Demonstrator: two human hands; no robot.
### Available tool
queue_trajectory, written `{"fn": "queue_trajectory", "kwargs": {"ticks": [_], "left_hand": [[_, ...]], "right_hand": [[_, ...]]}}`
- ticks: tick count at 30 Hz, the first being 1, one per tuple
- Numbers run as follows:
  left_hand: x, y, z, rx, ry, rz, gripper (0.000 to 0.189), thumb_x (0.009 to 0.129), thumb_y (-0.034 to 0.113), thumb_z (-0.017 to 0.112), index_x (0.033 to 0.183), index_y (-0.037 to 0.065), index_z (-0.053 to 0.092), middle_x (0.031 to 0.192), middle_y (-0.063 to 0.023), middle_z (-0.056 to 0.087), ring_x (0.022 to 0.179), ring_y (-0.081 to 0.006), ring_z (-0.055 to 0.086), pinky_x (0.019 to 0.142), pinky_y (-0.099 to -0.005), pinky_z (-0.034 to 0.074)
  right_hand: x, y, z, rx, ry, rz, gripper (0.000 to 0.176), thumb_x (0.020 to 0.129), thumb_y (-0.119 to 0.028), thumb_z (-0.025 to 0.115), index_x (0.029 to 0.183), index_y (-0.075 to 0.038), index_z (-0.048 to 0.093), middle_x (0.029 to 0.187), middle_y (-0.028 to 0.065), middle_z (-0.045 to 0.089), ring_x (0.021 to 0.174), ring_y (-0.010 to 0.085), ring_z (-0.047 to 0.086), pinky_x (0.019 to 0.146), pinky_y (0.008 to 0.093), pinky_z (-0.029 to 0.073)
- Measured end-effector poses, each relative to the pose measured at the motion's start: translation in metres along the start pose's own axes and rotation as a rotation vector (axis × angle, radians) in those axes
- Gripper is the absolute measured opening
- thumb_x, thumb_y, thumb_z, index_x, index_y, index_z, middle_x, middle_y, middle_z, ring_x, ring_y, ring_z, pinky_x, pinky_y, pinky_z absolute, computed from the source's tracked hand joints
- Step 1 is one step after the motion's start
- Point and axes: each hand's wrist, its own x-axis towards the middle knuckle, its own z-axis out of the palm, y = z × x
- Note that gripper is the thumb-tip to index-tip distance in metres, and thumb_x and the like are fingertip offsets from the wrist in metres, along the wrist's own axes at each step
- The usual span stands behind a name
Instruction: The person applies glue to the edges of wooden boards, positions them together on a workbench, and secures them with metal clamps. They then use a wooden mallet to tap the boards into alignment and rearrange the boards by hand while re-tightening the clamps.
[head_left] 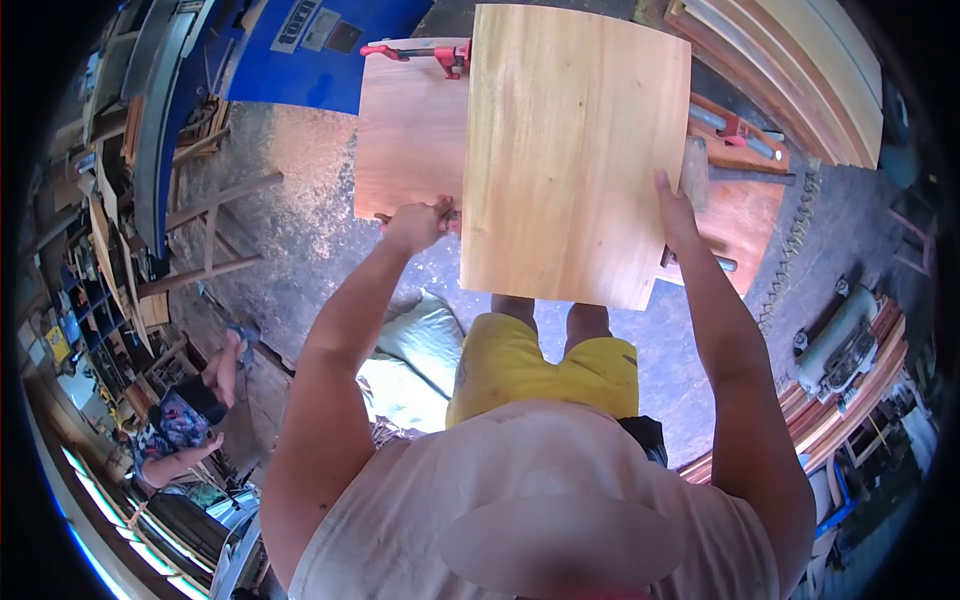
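A large pale wooden panel (575, 150) lies across a reddish wooden panel (410, 130) in front of me. My left hand (418, 226) is closed around the red end of a clamp at the reddish panel's near edge; its fingertips are partly hidden. My right hand (678, 215) grips the right edge of the pale panel, thumb on top and the other fingers out of sight below. Another red clamp (455, 58) sits on the reddish panel's far edge. Right of the pale panel lie a mallet (694, 172) and a red-and-grey pipe clamp (735, 130).
A blue sheet (300, 55) stands at the far left, and stacked boards (790, 70) at the far right. Pale sacks (410, 350) lie by my legs. An air compressor (840, 340) stands at right. Another person (180, 415) sits at lower left.
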Motion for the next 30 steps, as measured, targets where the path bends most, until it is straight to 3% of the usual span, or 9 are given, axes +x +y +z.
{"fn": "queue_trajectory", "kwargs": {"ticks": [7,10,14,20,22,24,27,29,30], "left_hand": [[0.001,0.02,0.002,0.001,0.014,-0.083,0.038,0.085,0.026,0.055,0.119,0.011,0.054,0.085,-0.0149,0.069,0.082,-0.0336,0.067,0.073,-0.0486,0.052],[0.003,0.017,0.001,-0.021,0.025,-0.046,0.036,0.083,0.026,0.058,0.116,0.012,0.056,0.087,-0.0148,0.069,0.083,-0.0335,0.067,0.074,-0.0481,0.052],[0.006,0.018,-0.003,-0.033,-0.023,-0.046,0.043,0.081,0.028,0.064,0.122,0.017,0.057,0.093,-0.0145,0.07,0.085,-0.0335,0.067,0.076,-0.0469,0.053],[0.011,0.005,0.016,-0.027,0.038,-0.06,0.047,0.079,0.032,0.068,0.124,0.021,0.058,0.091,-0.0144,0.07,0.083,-0.0342,0.068,0.075,-0.047,0.054],[0.008,0.008,0.008,-0.025,0.062,-0.056,0.046,0.079,0.032,0.069,0.123,0.021,0.059,0.09,-0.0146,0.07,0.082,-0.0344,0.068,0.073,-0.0469,0.054],[0.004,0.016,-0.001,-0.01,0.134,-0.102,0.038,0.074,0.028,0.074,0.108,0.014,0.065,0.08,-0.0163,0.069,0.075,-0.0355,0.067,0.069,-0.0463,0.053],[0.004,0.006,0.007,-0.003,0.114,-0.076,0.039,0.074,0.029,0.075,0.108,0.014,0.063,0.082,-0.0162,0.069,0.077,-0.0366,0.066,0.069,-0.047,0.053],[0.008,0.003,0.006,-0.007,0.081,-0.083,0.043,0.074,0.03,0.074,0.112,0.015,0.06,0.084,-0.016,0.069,0.08,-0.0372,0.066,0.071,-0.0472,0.053],[0.008,0.004,0.006,0.003,0.088,-0.086,0.043,0.074,0.03,0.074,0.112,0.015,0.06,0.084,-0.016,0.069,0.08,-0.0372,0.066,0.071,-0.0472,0.053]], "right_hand": [[0.015,0.011,-0.01,0.002,0.037,-0.047,0.078,0.089,-0.053,0.061,0.139,0.004,0.04,0.134,0.0112,0.053,0.124,0.02,0.049,0.102,0.0327,0.04],[0.01,0.011,-0.007,0.108,0.014,-0.041,0.075,0.089,-0.051,0.063,0.135,0.005,0.045,0.126,0.0107,0.058,0.112,0.0195,0.057,0.095,0.0315,0.045],[0.017,0.022,-0.008,0.113,0.079,-0.142,0.065,0.087,-0.046,0.068,0.127,0.004,0.053,0.115,0.0112,0.063,0.101,0.0175,0.061,0.086,0.0311,0.049],[0.016,0.02,-0.007,0.141,0.099,-0.06,0.061,0.087,-0.047,0.068,0.119,0.003,0.059,0.106,0.0113,0.067,0.092,0.0172,0.064,0.08,0.0325,0.051],[0.003,0.014,-0.004,0.07,0.077,-0.004,0.061,0.088,-0.048,0.066,0.119,0.004,0.059,0.103,0.0128,0.067,0.09,0.0188,0.065,0.079,0.0328,0.052],[-0.002,0.009,-0.005,0.074,0.073,-0.032,0.059,0.089,-0.048,0.064,0.117,0.004,0.06,0.103,0.0148,0.067,0.091,0.0202,0.066,0.079,0.0334,0.052],[0.001,0.008,-0.008,0.07,-0.012,-0.008,0.058,0.089,-0.048,0.064,0.116,0.003,0.061,0.105,0.0149,0.068,0.092,0.0203,0.066,0.08,0.0343,0.052],[0.018,0.018,-0.024,-0.269,-0.101,-0.063,0.055,0.09,-0.046,0.063,0.115,0.003,0.061,0.104,0.0151,0.067,0.093,0.0199,0.065,0.081,0.0342,0.051],[0.016,0.019,-0.033,-0.261,-0.103,-0.071,0.055,0.09,-0.046,0.063,0.115,0.003,0.061,0.104,0.0151,0.067,0.093,0.0199,0.065,0.081,0.0342,0.051]]}}
